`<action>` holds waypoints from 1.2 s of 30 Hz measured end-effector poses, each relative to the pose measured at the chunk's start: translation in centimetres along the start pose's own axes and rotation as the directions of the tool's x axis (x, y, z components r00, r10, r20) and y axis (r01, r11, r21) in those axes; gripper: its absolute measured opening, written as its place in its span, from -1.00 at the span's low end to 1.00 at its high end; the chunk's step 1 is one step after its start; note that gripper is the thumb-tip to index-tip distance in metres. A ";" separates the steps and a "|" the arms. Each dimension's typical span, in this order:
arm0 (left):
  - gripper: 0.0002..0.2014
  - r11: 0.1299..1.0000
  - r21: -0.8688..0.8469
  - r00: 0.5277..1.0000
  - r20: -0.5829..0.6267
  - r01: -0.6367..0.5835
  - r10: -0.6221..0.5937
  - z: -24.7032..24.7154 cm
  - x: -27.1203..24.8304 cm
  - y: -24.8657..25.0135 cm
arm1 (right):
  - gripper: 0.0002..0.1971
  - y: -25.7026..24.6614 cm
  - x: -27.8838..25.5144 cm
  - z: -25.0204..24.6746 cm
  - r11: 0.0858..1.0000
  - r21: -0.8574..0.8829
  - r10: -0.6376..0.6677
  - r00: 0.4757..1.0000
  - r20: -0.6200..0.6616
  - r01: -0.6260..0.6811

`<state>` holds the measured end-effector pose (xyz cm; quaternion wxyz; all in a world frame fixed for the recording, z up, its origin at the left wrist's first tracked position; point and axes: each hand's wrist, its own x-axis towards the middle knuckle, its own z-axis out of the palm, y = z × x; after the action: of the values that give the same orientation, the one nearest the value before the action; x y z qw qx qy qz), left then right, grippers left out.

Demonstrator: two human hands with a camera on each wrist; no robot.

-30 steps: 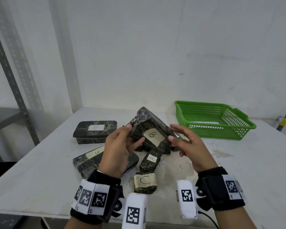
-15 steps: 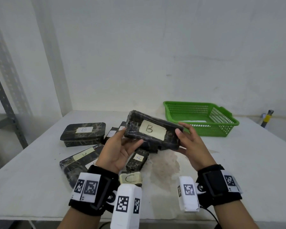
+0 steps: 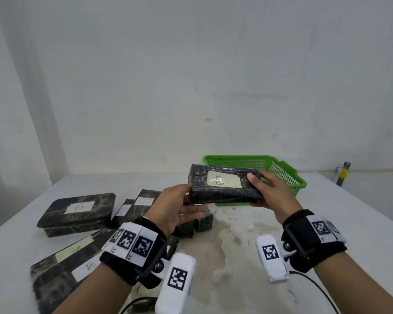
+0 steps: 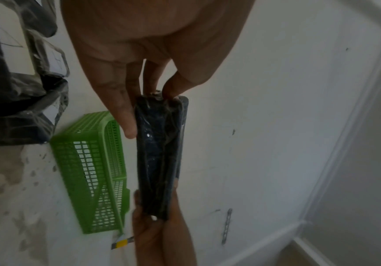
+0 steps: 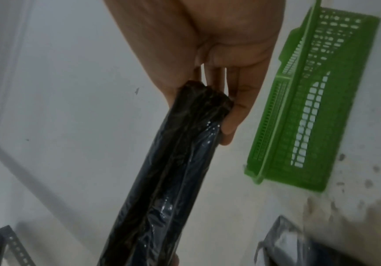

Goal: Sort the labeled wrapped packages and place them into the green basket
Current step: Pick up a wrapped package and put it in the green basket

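a white table [image 3: 327, 223] is seen bearing the green basket [image 3: 288, 175] at its far side. a black wrapped package [image 3: 222, 186] is held in the air just in front of the basket, its pale label up; one end is pinched by the left hand [image 3: 175, 207] and the other gripped by the right hand [image 3: 275, 193]

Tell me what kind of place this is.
Probably a storeroom or a plain workroom set up for sorting: a bare white table against unfinished white walls, black wrapped packages with lettered labels, a green basket, and a metal shelving upright nearby.
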<state>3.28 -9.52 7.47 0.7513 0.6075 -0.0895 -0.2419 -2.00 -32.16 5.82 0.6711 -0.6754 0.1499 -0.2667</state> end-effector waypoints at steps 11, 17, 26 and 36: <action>-0.84 0.925 0.359 0.990 -0.106 0.125 -0.093 3.1 15.0 1.0 | -0.72 -0.9 16.0 -3.9 0.993 -0.059 0.090 0.988 -0.125 -0.098; -0.45 0.861 0.458 0.975 -0.101 0.223 -0.199 4.4 21.5 -0.4 | -0.82 3.5 25.1 -2.2 0.965 -0.179 0.162 0.971 -0.174 -0.193; -0.47 0.922 0.359 0.986 0.021 0.144 -0.163 3.9 24.4 -2.1 | -0.76 8.0 30.9 -0.4 0.871 -0.345 0.327 0.937 -0.123 -0.349; -0.50 0.899 0.428 0.991 0.050 0.093 -0.126 3.4 25.2 -2.8 | -0.45 11.4 33.1 -0.4 0.442 -0.843 0.319 0.932 -0.172 -0.307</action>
<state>22.92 -24.76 1.63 0.5822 0.7509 -0.1343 -0.2814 26.43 -51.62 -0.23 0.2854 -0.8797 0.3796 -0.0245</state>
